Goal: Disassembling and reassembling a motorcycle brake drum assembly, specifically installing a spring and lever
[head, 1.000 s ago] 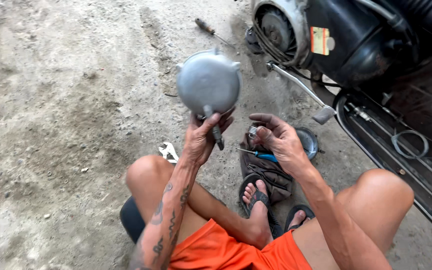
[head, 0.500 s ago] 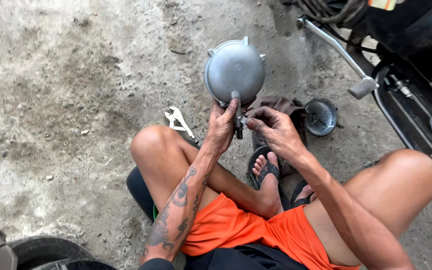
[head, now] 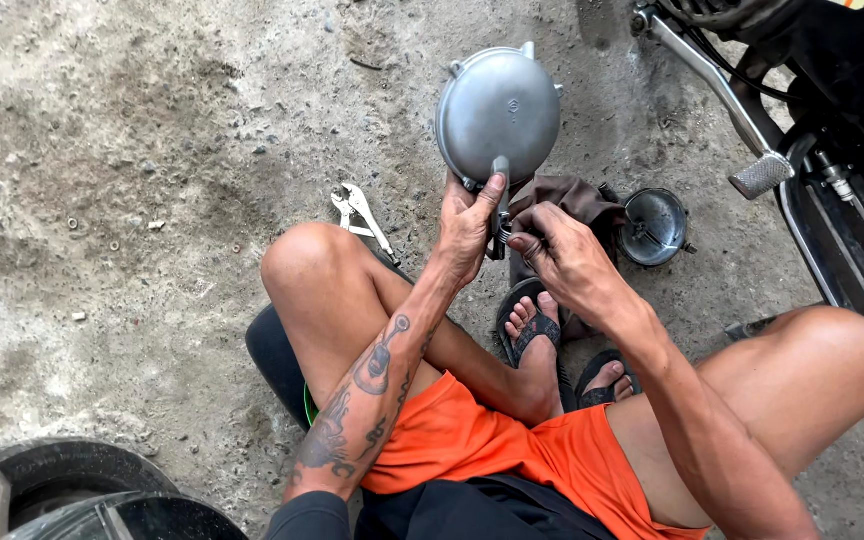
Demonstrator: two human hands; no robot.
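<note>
My left hand (head: pixel 470 228) grips the lower stem of a round grey metal cover (head: pixel 499 110), holding it upright above my feet. My right hand (head: pixel 564 258) is right beside it, fingertips pinched at the same stem where a small dark part sits; what the fingers pinch is too small to make out. A brown rag (head: pixel 572 200) lies on the ground behind the hands.
Pliers (head: pixel 362 215) lie on the concrete by my left knee. A small round dark cap (head: pixel 654 226) rests beside the rag. A motorcycle with a foot peg (head: pixel 762 175) stands at the right. A tyre (head: pixel 62 480) fills the lower left corner.
The view shifted left and down, so the motorcycle slid to the right edge and a tyre appeared. My right hand moved in from the ground items to the cover's stem.
</note>
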